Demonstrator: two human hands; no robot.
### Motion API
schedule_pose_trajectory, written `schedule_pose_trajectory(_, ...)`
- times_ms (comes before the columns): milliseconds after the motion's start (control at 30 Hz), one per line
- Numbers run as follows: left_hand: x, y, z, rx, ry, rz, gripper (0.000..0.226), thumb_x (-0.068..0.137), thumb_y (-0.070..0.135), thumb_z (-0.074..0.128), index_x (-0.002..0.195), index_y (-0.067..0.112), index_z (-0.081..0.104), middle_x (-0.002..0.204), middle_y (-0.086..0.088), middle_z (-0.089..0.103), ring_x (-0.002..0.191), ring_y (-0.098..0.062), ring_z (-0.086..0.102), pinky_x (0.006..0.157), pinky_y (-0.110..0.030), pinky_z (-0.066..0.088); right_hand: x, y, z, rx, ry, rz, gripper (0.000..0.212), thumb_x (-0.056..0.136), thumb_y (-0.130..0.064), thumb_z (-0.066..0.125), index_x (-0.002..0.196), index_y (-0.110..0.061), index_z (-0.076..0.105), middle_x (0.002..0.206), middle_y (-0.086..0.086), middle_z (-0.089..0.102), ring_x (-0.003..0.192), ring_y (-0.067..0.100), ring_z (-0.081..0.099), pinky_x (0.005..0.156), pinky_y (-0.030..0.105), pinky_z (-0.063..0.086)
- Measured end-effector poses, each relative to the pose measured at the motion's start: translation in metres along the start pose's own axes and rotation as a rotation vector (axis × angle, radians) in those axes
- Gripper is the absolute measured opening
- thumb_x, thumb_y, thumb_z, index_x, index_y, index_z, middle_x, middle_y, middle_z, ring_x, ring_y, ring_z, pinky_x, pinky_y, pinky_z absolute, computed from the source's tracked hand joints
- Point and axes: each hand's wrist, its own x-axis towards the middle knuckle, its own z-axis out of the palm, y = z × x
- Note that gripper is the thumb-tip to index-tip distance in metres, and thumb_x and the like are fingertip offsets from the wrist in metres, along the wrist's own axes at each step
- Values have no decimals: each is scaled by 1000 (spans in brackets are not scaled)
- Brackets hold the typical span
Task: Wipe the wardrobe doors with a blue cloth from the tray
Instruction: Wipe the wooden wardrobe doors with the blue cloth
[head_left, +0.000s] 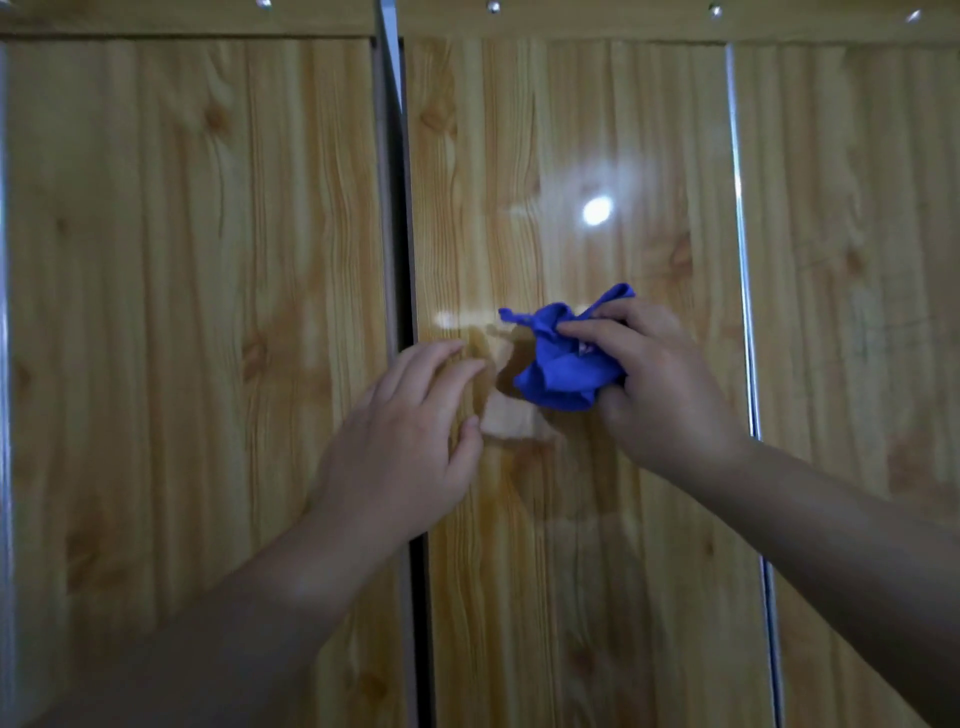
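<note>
Glossy pine-patterned wardrobe doors fill the view. My right hand (660, 384) grips a crumpled blue cloth (563, 364) and holds it against the middle door (571, 156), about halfway up. My left hand (410, 441) is beside it, to the left, fingers apart and holding nothing, its fingertips at the left edge of that same door near the dark gap. The left door (192, 260) stands beyond that gap.
A dark vertical gap (408, 260) separates the left and middle doors. A thin metal strip (743, 260) divides the middle door from the right door (857, 260). A lamp's reflection (597, 210) glares on the middle door. A wooden top rail (571, 21) with screws runs above.
</note>
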Motion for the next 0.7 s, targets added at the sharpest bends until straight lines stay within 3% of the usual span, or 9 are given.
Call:
schedule_pose_trajectory(167,35,-14,3,88,40,36,45,96,37,51,140,25,53,149,4,45,145,-18,41,114,-40,47,47,17,-2,-54,65,45,48,77,6,62,122,-7,71,113,12,64,109,23,48,89,19,30)
schedule_pose_trajectory(333,38,-16,21,162,46,10,46,96,39,52,139,23,54,150,-1,46,147,-21,38,119,-43,40,75,19,13,-73,80,82,48,80,0,61,126,-11,69,117,9,62,116,31,51,97,34,42)
schedule_pose_trajectory(433,35,-21,30,220,88,55,49,97,39,51,141,20,54,152,-5,46,149,-24,36,123,-43,31,73,15,30,-102,106,87,46,81,1,60,125,-6,69,116,12,62,113,34,54,96,35,43)
schedule_pose_trajectory(567,35,-25,38,238,143,85,50,97,38,50,141,15,53,152,-9,47,149,-27,38,124,-44,28,45,4,54,-114,126,20,48,77,0,58,124,-5,69,106,11,62,103,32,54,93,34,44)
schedule_pose_trajectory(700,38,-30,43,226,183,141,54,89,39,52,132,8,59,147,-17,53,143,-36,45,119,-53,37,13,-4,69,-115,45,-95,47,79,-14,56,124,-7,69,100,9,63,97,30,54,81,42,54)
